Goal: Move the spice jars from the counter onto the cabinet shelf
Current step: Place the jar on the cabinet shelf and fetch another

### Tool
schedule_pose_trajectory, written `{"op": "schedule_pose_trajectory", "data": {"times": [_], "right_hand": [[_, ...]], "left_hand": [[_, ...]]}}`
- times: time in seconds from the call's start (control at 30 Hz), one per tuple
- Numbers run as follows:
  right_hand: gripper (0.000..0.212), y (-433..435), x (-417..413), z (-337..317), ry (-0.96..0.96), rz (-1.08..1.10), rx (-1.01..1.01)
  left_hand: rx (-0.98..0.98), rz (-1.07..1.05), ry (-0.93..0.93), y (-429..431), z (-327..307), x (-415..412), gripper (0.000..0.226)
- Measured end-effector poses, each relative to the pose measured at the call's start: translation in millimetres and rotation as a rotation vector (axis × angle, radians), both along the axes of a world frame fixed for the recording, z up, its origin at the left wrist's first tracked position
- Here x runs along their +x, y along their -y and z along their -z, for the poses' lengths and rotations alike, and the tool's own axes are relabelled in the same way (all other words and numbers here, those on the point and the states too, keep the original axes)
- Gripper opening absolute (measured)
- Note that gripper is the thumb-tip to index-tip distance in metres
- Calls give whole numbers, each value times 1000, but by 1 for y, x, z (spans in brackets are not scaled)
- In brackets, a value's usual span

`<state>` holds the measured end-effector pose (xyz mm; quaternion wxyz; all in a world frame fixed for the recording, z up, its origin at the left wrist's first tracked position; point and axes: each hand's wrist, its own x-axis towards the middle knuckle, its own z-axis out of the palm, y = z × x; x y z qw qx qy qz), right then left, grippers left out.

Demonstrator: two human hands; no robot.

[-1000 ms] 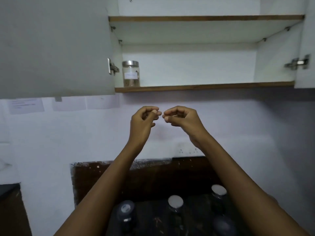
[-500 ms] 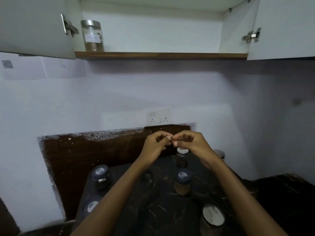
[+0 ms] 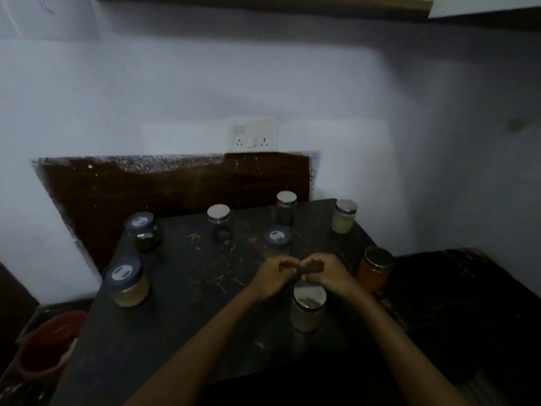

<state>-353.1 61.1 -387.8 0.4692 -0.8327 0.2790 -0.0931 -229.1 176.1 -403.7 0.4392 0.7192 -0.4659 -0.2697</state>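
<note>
Several spice jars stand on the dark counter (image 3: 181, 288). A silver-lidded jar (image 3: 308, 309) sits just below my hands. An orange-filled jar (image 3: 374, 269) stands to their right, and a blue-lidded jar (image 3: 277, 236) lies just beyond them. My left hand (image 3: 270, 275) and my right hand (image 3: 329, 273) hover together above the counter, fingers curled, fingertips meeting, holding nothing. Only the brown front edge of the cabinet shelf (image 3: 263, 2) shows at the top.
More jars stand at the back: silver-lidded ones (image 3: 219, 224) (image 3: 286, 208) (image 3: 345, 215) and blue-lidded ones (image 3: 142, 231) (image 3: 126, 281) on the left. A wall socket (image 3: 253, 136) sits above the brown backsplash (image 3: 164, 186). A red bucket (image 3: 48, 344) stands at lower left.
The view has tilted down from the cabinet to the counter. Both hands have dropped, still joined at the fingertips, from shelf height to just above the jars.
</note>
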Motion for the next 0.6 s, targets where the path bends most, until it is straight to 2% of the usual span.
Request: {"op": "schedule_pose_trajectory", "data": {"times": [0.1,0.2,0.27,0.47,0.6], "right_hand": [[63,11,-7,42,-265,-74,-140],[87,11,-8,68,-375,-103,-180],[91,8,-6,75,-350,-88,-160],[84,10,-4,83,-236,-20,-180],[82,20,6,50,-100,-53,-55]], "left_hand": [[93,-2,19,-1,30,-9,30],[187,5,-2,-2,46,-12,32],[217,-32,-9,0,54,-10,34],[257,-64,-41,-1,63,-12,45],[210,-83,-218,-4,42,0,59]]}}
